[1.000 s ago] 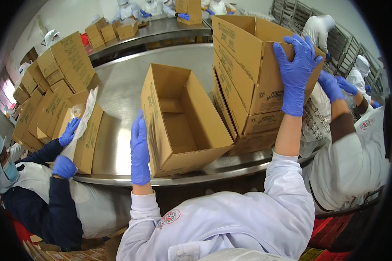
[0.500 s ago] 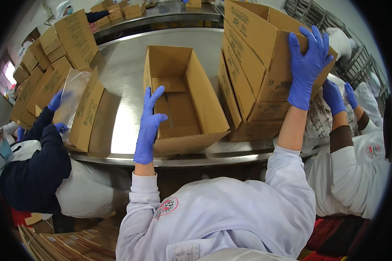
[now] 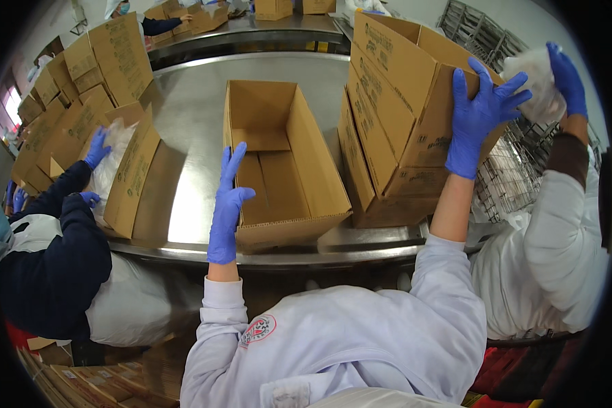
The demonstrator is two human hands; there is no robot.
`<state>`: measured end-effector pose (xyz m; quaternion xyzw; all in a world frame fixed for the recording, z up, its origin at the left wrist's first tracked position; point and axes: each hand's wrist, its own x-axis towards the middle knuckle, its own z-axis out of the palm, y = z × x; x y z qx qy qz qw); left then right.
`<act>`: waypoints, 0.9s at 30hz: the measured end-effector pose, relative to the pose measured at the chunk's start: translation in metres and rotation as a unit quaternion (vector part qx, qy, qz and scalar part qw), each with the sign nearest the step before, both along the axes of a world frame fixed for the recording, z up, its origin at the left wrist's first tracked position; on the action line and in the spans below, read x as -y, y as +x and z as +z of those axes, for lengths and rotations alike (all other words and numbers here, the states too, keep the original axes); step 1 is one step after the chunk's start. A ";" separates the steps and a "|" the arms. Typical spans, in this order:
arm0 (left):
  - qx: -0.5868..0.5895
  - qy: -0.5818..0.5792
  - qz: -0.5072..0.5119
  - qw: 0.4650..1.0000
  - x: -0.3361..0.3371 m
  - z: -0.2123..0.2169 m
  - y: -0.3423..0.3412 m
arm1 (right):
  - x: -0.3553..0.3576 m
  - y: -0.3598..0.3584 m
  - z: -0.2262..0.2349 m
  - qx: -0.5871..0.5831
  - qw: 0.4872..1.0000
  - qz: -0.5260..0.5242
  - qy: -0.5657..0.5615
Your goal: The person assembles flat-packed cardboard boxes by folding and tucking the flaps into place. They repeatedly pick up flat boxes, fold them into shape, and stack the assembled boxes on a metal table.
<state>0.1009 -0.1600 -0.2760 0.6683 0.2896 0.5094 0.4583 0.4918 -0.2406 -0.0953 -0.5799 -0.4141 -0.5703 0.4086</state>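
Observation:
An open, empty cardboard box (image 3: 285, 163) lies on the steel table (image 3: 190, 136) right in front of me. My left hand (image 3: 228, 204), in a blue glove, rests with its fingers straight and apart against the box's left wall near the front corner. To the right, two cardboard boxes are stacked and tilted. My right hand (image 3: 483, 119), also in a blue glove, grips the end of the upper box (image 3: 401, 81) with spread fingers. The lower box (image 3: 370, 173) leans under it.
At the left a co-worker in dark sleeves and blue gloves (image 3: 96, 148) handles a clear bag inside a carton (image 3: 132, 177). At the right another co-worker in white holds up a clear bag (image 3: 534, 68). Cartons (image 3: 81, 75) are stacked far left, and wire racks (image 3: 517, 177) stand at the right.
My left hand has let go of the open box's edge and now lies flat along its left wall. The open box sits squarer to me. My right hand stays on the upper box.

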 end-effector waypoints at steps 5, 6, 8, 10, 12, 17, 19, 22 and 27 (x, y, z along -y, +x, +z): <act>-0.002 -0.001 -0.006 1.000 0.001 -0.001 0.001 | 0.002 0.002 -0.001 0.006 0.999 0.033 0.017; 0.001 0.002 -0.007 1.000 0.001 -0.004 -0.001 | 0.001 0.001 -0.004 0.005 0.998 0.056 0.039; -0.002 0.002 -0.007 1.000 0.001 -0.004 -0.002 | 0.001 0.010 -0.003 0.035 0.996 0.066 0.050; -0.003 -0.001 -0.007 1.000 0.000 -0.002 -0.002 | -0.001 0.015 -0.001 0.057 0.993 0.068 0.075; -0.011 -0.005 -0.005 1.000 0.001 -0.003 -0.003 | 0.002 0.006 0.000 0.033 0.996 0.054 0.056; -0.008 0.014 -0.020 1.000 -0.003 -0.005 -0.002 | 0.008 -0.005 -0.005 -0.042 0.999 0.021 -0.002; 0.018 0.023 -0.019 0.999 -0.001 -0.005 -0.001 | -0.003 -0.012 -0.010 -0.055 0.997 -0.043 0.040; 0.091 -0.020 -0.012 0.996 0.003 -0.017 -0.005 | -0.008 -0.033 -0.027 0.037 0.987 0.123 -0.097; 0.187 -0.165 -0.032 0.968 -0.009 -0.041 -0.008 | -0.027 -0.015 -0.001 -0.181 0.790 -0.092 -0.578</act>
